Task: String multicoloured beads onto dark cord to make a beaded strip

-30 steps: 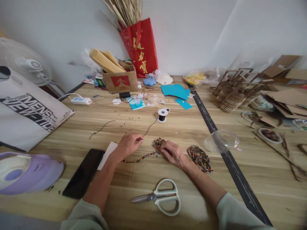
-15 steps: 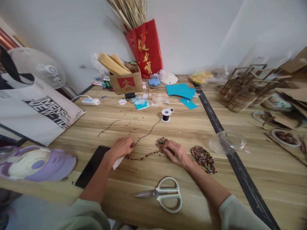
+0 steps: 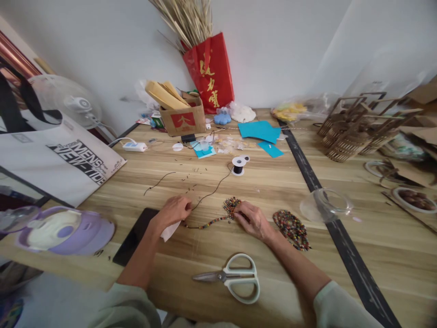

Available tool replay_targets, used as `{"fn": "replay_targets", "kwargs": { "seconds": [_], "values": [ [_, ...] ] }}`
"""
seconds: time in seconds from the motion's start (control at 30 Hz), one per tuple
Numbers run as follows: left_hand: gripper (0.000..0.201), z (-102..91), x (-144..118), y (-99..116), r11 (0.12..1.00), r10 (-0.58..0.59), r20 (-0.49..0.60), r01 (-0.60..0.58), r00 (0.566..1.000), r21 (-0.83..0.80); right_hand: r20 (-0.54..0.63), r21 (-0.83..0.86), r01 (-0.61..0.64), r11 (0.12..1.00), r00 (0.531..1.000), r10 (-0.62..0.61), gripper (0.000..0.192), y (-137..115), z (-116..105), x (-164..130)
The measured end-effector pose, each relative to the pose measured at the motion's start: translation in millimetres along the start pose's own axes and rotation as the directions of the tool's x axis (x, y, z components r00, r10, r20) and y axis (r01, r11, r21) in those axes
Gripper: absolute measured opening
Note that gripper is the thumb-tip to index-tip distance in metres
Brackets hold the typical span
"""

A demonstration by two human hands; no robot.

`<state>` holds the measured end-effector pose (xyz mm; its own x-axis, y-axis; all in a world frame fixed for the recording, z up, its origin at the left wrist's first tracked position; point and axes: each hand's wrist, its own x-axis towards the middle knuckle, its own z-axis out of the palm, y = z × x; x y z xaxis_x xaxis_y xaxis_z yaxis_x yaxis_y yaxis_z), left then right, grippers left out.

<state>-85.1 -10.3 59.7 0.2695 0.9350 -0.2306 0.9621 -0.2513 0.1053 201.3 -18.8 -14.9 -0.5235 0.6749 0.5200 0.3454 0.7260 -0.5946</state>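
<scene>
A strand of small mixed-colour beads (image 3: 209, 222) lies on the wooden table (image 3: 259, 191), running between the two hands on a thin dark cord (image 3: 213, 189) that leads back to a small spool (image 3: 238, 166). At its right end sits a loose clump of beads (image 3: 231, 205). The left hand (image 3: 173, 211) rests on the table with fingers curled together, pinching the cord at the strand's left end, its heel over a white paper (image 3: 170, 231). The right hand (image 3: 251, 219) lies flat beside the clump, fingertips drawn together on the beads; whether they grip any I cannot tell. A larger bead pile (image 3: 291, 228) lies just right of that hand, scissors (image 3: 233, 277) nearer the body, a black phone (image 3: 135, 236) by the left forearm.
</scene>
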Motion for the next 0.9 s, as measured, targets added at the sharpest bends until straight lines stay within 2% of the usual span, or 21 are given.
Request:
{"fn": "replay_targets", "kwargs": {
  "seconds": [0.13,0.4,0.53,0.77,0.9],
  "values": [
    [0.013,-1.0,-2,-3,0.998,-0.040,-0.012,0.040,0.999,-0.051,-0.002,0.008,0.005,1.000,1.000,-0.005,0.013,0,0,0],
    [0.012,2.2,-1,-3,0.998,-0.015,0.066,0.010,0.998,0.063,0.005,0.014,0.000,1.000,1.000,0.000,0.014,3,1,0],
    [0.015,6.2,-3,-3,0.997,0.005,0.031,-0.008,1.000,0.072,0.005,0.015,-0.001,1.000,1.000,0.001,0.014,3,1,0],
    [0.012,5.5,-4,-3,0.983,0.124,-0.101,-0.136,0.987,-0.124,0.001,0.013,-0.012,1.000,1.000,0.012,0.014,0,0,-1],
    [0.008,-2.1,-8,-5,0.906,0.167,-0.157,-0.215,0.973,-0.366,0.008,0.003,0.005,1.000,1.000,-0.005,0.014,-3,0,0]
  ]
}}
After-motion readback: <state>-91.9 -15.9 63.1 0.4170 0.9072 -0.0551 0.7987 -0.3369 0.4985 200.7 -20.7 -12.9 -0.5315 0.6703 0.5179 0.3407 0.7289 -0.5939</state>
